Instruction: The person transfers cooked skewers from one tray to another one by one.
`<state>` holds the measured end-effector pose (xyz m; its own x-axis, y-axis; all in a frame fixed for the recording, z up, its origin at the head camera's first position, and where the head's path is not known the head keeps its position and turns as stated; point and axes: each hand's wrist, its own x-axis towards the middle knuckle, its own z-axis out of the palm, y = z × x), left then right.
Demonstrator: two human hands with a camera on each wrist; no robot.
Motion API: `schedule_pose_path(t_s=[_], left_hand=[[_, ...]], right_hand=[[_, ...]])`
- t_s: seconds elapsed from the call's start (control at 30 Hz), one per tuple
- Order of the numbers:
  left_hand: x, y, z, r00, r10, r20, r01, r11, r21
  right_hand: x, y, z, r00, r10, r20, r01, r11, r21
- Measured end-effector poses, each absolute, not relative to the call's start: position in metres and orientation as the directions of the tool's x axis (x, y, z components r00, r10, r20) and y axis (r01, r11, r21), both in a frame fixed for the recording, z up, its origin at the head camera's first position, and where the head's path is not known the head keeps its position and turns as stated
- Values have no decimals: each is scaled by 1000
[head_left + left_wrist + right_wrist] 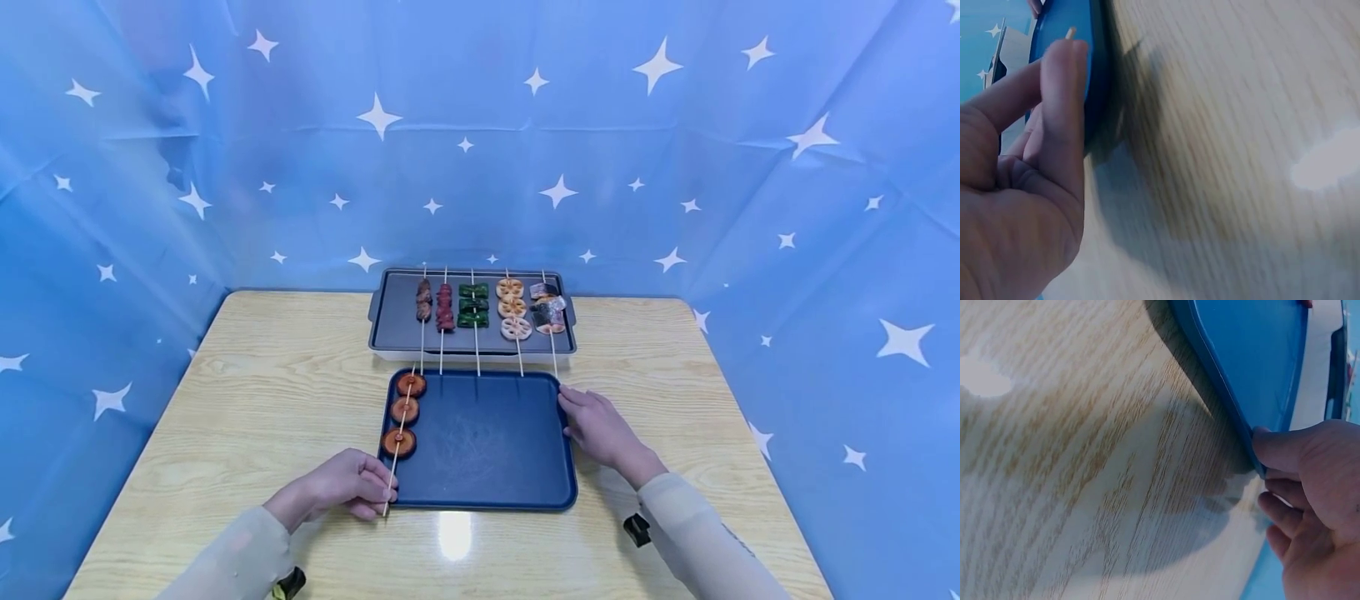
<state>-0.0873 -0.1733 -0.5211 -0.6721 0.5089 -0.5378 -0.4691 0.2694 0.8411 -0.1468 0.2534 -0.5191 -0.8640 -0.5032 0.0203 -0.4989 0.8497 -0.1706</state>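
Note:
A dark blue tray (487, 442) lies on the table in the head view. Along its left side is a skewer (405, 410) of three round brown slices that look like mushroom caps. My left hand (341, 485) pinches the lower end of its stick between thumb and fingers, at the tray's near left corner. In the left wrist view, the stick's tip (1070, 33) pokes out past the thumb. At the tray's upper right, my right hand (602, 427) grips the rim, the thumb (1272, 445) on top in the right wrist view.
Behind the tray stands a grill plate (397, 321) bearing several skewers: brown meat (423, 300), red meat (445, 308), green pieces (473, 305), lotus root slices (512, 308) and fish (548, 310). Their sticks reach toward the tray. A blue starred curtain (465, 167) surrounds the wooden table (262, 375).

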Motion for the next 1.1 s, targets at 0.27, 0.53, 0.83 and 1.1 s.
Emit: schedule_pose_path(t_s=[0.27,0.53,0.83,1.1], left_hand=[[-92,-167,-522,-689,470,-551,-417,364,833],[-92,-165,-517,-693,479,-539,-399,367,840],[-100,-176,-500,-718,454,-528,-343,429,836],[-134,-184,-480,-803,363,-472,-309,424,851]], right_hand=[[-148,251,-520,-861,-507,31,-505,848,-162],[-147,252,-520,-870,-493,10,-488,856,-170],[-148,253,-521,-870,-492,6,-487,859,-159],[-146,254,-520,-868,-497,13,-494,858,-144]])
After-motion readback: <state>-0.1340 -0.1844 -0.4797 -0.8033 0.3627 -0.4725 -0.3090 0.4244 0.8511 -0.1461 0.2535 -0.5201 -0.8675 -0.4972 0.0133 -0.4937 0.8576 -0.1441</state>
